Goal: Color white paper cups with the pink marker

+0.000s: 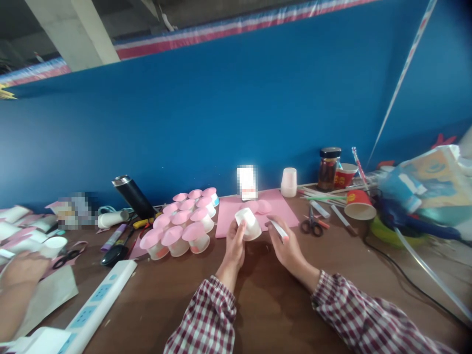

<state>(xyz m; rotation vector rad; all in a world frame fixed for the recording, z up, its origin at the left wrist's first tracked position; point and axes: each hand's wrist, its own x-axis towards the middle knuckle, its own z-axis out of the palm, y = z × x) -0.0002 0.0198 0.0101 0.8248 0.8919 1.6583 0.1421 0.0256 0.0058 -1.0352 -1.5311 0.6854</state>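
Observation:
My left hand (235,242) is closed around a white paper cup (248,223), which is tilted in front of a sheet of pink paper (225,216). Just to the right, my right hand (289,248) grips a white pen-like stick with an orange-red end (279,229), close to the cup but apart from it. Pink paper discs (263,206) lie on the sheet behind the cup. Left of my hands stand several white cups (179,247), topped with shallow pink paper cones (174,235).
Scissors (311,225), a pen (344,220), an overturned red cup (359,204) and a lidded jar (329,168) stand or lie at right. Stacked cups (289,182) are by the blue wall. A power strip (99,300) and black bottle (133,196) are left; another person's hand (24,270) is far left.

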